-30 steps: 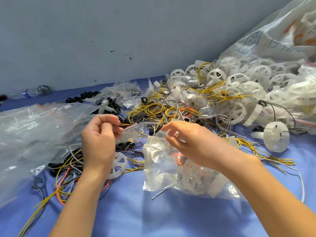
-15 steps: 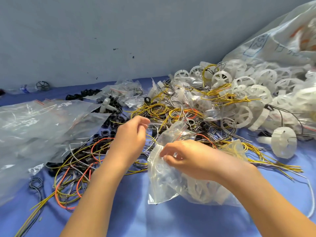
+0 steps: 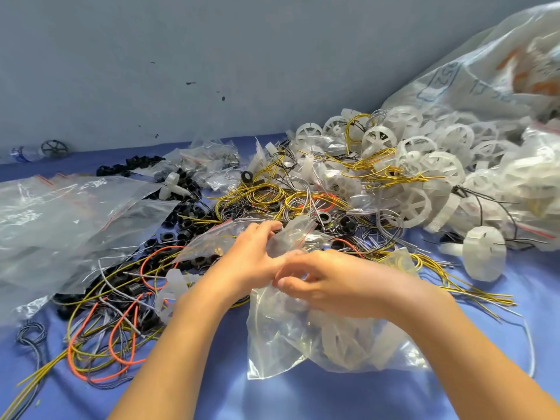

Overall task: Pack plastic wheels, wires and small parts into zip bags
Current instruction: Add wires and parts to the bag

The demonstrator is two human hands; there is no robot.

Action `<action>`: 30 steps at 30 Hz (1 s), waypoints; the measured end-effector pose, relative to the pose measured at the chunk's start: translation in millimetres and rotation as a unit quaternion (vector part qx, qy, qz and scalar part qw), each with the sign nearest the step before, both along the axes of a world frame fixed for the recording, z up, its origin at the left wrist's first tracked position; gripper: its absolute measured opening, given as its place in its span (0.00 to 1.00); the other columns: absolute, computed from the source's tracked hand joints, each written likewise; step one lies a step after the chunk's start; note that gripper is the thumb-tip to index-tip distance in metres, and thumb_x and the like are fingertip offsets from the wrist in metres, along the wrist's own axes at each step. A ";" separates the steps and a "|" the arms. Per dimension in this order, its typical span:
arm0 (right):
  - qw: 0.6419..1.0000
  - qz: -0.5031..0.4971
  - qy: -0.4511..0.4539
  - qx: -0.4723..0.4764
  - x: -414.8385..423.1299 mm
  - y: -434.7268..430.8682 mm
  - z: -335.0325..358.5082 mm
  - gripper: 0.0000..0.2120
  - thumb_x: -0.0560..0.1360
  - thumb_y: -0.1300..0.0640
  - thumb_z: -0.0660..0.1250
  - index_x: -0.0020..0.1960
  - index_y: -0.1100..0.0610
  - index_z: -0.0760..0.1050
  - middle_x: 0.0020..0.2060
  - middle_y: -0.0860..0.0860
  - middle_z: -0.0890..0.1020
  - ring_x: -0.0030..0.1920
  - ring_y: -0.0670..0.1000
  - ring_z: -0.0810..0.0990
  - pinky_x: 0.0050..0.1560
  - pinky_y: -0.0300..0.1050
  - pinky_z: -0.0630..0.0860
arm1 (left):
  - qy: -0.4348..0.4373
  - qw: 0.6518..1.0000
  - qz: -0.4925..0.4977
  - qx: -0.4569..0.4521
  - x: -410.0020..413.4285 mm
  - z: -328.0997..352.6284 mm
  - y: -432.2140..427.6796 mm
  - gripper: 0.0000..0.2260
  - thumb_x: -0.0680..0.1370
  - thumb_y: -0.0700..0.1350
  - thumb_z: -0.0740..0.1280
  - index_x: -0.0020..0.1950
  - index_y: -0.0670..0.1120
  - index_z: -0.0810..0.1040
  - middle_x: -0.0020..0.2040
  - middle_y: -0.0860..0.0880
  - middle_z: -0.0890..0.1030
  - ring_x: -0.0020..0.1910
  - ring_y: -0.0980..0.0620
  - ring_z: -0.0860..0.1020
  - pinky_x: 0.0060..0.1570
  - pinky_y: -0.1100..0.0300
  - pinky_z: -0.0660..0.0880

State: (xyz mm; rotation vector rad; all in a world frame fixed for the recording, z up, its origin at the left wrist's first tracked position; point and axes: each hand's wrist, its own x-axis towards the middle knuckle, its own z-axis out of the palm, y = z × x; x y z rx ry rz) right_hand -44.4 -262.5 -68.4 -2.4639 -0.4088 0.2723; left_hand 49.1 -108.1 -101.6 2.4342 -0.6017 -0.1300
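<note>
The clear zip bag (image 3: 303,338) lies on the blue-covered counter (image 3: 303,398), bulging with white plastic wheels that show through its film. Its red-lined mouth is raised toward the far side. Both hands are on that mouth. The left hand (image 3: 254,256) has its fingers curled over the upper lip of the bag, and the right hand (image 3: 330,280) pinches the film between thumb and bent fingers just beside the left wrist. The two hands touch each other above the bag.

Directly left of the bag a tangle of orange wires (image 3: 121,338) loops among yellow and grey strands and black ring parts (image 3: 188,213). A white plastic piece lies half buried there. Farther left of the bag a stack of empty zip bags (image 3: 60,213) lies flat, red seal strips showing at their edges.

Beyond the bag, coils of yellow wires (image 3: 266,192) spread over more black rings. Behind those sit several small filled bags (image 3: 209,159). To the right of the bag and beyond it rises a heap of white plastic wheels (image 3: 424,177), with yellow wire draped across it. One wheel on a stub axle (image 3: 483,256) stands apart, nearer the bag. Above the heap a large printed plastic sack (image 3: 485,71) leans in. Far left of the bag, against the grey wall (image 3: 212,56), lies a dark wheel (image 3: 54,148).
</note>
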 end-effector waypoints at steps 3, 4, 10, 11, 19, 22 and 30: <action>0.998 -0.029 -0.039 0.035 1.9 -12.9 5.5 0.08 0.81 0.49 0.61 0.53 0.45 0.79 0.41 0.37 0.82 0.38 0.38 0.80 0.42 0.41 0.78 | -0.038 0.996 -0.002 0.081 -3.1 -2.4 -3.7 0.28 0.72 0.60 0.69 0.69 0.53 0.68 0.61 0.51 0.71 0.63 0.52 0.70 0.62 0.51 0.70; 0.996 -0.045 -0.064 0.050 2.6 -18.8 7.4 0.08 0.81 0.50 0.61 0.52 0.44 0.79 0.41 0.36 0.82 0.39 0.37 0.79 0.42 0.36 0.75 | -0.070 0.994 0.004 0.080 -4.8 -1.5 -4.0 0.20 0.75 0.58 0.67 0.64 0.52 0.71 0.58 0.52 0.74 0.60 0.52 0.73 0.59 0.51 0.72; 0.957 -0.195 -0.172 0.128 7.7 -48.0 10.0 0.17 0.79 0.45 0.63 0.67 0.42 0.70 0.57 0.40 0.79 0.53 0.37 0.78 0.54 0.39 0.73 | -0.167 0.975 0.019 -0.142 -20.1 33.3 3.8 0.09 0.82 0.49 0.63 0.47 0.50 0.81 0.38 0.54 0.82 0.37 0.59 0.79 0.40 0.60 0.74; 0.955 -0.196 -0.173 0.140 7.5 -48.9 10.0 0.22 0.77 0.42 0.65 0.70 0.41 0.67 0.61 0.41 0.77 0.58 0.40 0.76 0.58 0.40 0.72 | -0.172 0.969 -0.005 -0.174 -24.8 44.4 3.3 0.07 0.81 0.48 0.64 0.48 0.50 0.81 0.38 0.55 0.83 0.37 0.59 0.79 0.39 0.63 0.73; 0.917 -0.099 -0.147 0.357 0.9 -29.7 23.1 0.06 0.78 0.52 0.69 0.48 0.54 0.82 0.43 0.50 0.85 0.42 0.44 0.81 0.45 0.41 0.79 | -0.118 0.908 -0.088 -0.391 -54.6 92.8 -6.5 0.06 0.78 0.47 0.69 0.52 0.47 0.82 0.40 0.54 0.83 0.39 0.58 0.80 0.41 0.64 0.77; 0.877 -0.128 -0.120 0.447 0.0 -24.4 25.0 0.05 0.78 0.55 0.68 0.46 0.54 0.81 0.38 0.50 0.84 0.36 0.47 0.81 0.32 0.41 0.78 | 0.120 0.878 -0.057 -0.460 -50.2 83.0 -5.3 0.14 0.76 0.53 0.69 0.58 0.49 0.78 0.49 0.50 0.84 0.52 0.49 0.83 0.50 0.53 0.80; 0.860 -0.134 -0.047 0.491 2.9 -23.2 18.1 0.11 0.72 0.53 0.72 0.52 0.57 0.81 0.48 0.60 0.85 0.45 0.57 0.86 0.44 0.52 0.82 | 0.182 0.900 -0.076 -0.390 -55.4 61.0 -12.3 0.13 0.79 0.48 0.65 0.57 0.42 0.82 0.47 0.40 0.85 0.41 0.47 0.84 0.37 0.63 0.79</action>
